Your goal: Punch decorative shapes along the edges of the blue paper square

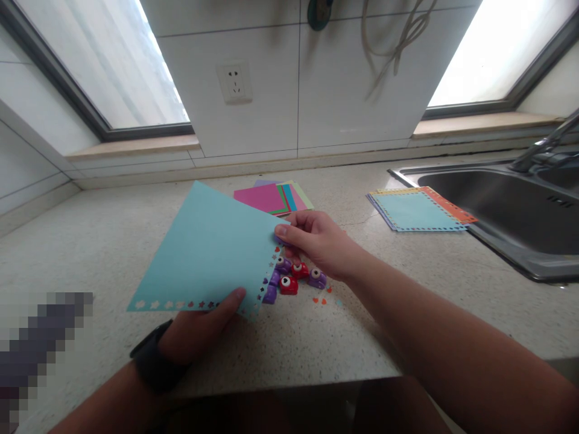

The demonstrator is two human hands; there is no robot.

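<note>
left hand (199, 328), right hand (316, 241), both gripping blue paper sheet (208, 247), small punches (294, 276) beneath

There is 1 blue paper sheet (203, 247). Next to it are about 4 purple paper punches (317, 278) and 2 red paper punches (288, 284). There are 2 paper piles: 1 plain pile (271, 198) and 1 punched pile (416, 210). There is 1 sink (488, 205), 1 wall socket (234, 82) and 2 windows (104, 60).

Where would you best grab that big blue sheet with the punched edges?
At its edge, pinched thumb over fingers, coming in from the side. The blue sheet is thin and tilted up off the counter, so only its rim offers a grip. Two spread corners are probably best, as the left hand and right hand hold it, so it does not flop.
</note>
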